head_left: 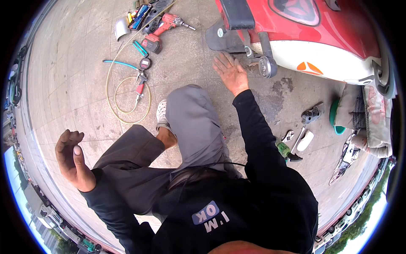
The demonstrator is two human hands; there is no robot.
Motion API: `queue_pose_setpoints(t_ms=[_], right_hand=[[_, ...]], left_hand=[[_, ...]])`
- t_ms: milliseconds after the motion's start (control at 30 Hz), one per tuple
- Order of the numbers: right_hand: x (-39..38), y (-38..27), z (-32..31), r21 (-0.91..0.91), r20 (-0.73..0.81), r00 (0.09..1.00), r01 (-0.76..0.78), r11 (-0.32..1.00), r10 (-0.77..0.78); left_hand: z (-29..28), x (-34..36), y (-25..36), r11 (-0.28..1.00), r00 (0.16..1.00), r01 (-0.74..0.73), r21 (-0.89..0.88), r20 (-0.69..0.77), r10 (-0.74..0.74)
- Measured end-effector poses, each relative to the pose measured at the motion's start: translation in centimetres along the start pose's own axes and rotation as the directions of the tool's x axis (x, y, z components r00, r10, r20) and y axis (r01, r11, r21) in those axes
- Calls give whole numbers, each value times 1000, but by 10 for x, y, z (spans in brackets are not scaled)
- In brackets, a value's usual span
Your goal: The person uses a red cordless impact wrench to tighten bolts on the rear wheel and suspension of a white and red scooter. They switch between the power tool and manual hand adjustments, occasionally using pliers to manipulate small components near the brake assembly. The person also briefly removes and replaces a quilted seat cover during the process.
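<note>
My left hand (pixel 72 160) is raised at the left, fingers loosely curved and thumb apart, holding nothing. Palm up and fingers spread, my right hand (pixel 231 75) is empty too, with dark smudges on its fingers. It is nearest to the scooter (pixel 347 31), whose red and white body fills the upper right. A black mudflap (pixel 224 39) and a round grey metal end piece (pixel 267 67) are close to that hand. I cannot tell whether the fingertips touch the mudflap.
A red cordless impact wrench (pixel 169 22) lies on the paving near a tool case (pixel 140 17). Left of my knees is a tyre inflator (pixel 143 76) with a coiled yellowish hose (pixel 111 95). A green bottle (pixel 283 149), a grey shoe (pixel 313 113) and a green basin (pixel 334 117) are at the right.
</note>
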State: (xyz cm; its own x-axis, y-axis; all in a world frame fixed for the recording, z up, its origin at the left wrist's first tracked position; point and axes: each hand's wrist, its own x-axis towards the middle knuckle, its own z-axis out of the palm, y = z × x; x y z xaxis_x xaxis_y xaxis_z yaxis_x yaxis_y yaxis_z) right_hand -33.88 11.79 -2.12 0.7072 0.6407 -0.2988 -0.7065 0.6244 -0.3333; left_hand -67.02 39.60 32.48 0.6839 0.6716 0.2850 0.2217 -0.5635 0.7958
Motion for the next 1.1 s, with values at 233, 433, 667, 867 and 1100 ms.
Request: queue_pose_setpoints(t_ms=[233, 433, 667, 867, 1100], right_hand=[[-32, 51, 143, -764, -37, 960, -205, 612, 276], [72, 128, 393, -474, 50, 978, -155, 867, 202], [94, 78, 694, -766, 640, 755, 616, 181, 139], [179, -6, 578, -978, 54, 997, 63, -199, 47], [241, -112, 695, -363, -395, 916, -233, 902, 78]], left_hand=[[62, 75, -1, 936, 972, -154, -316, -216, 87], [130, 194, -42, 894, 948, -270, -358, 64, 312], [80, 284, -133, -274, 410, 631, -726, 611, -677], [-13, 498, 155, 143, 869, 489, -860, 467, -165], [51, 622, 287, 853, 890, -331, -403, 168, 424]])
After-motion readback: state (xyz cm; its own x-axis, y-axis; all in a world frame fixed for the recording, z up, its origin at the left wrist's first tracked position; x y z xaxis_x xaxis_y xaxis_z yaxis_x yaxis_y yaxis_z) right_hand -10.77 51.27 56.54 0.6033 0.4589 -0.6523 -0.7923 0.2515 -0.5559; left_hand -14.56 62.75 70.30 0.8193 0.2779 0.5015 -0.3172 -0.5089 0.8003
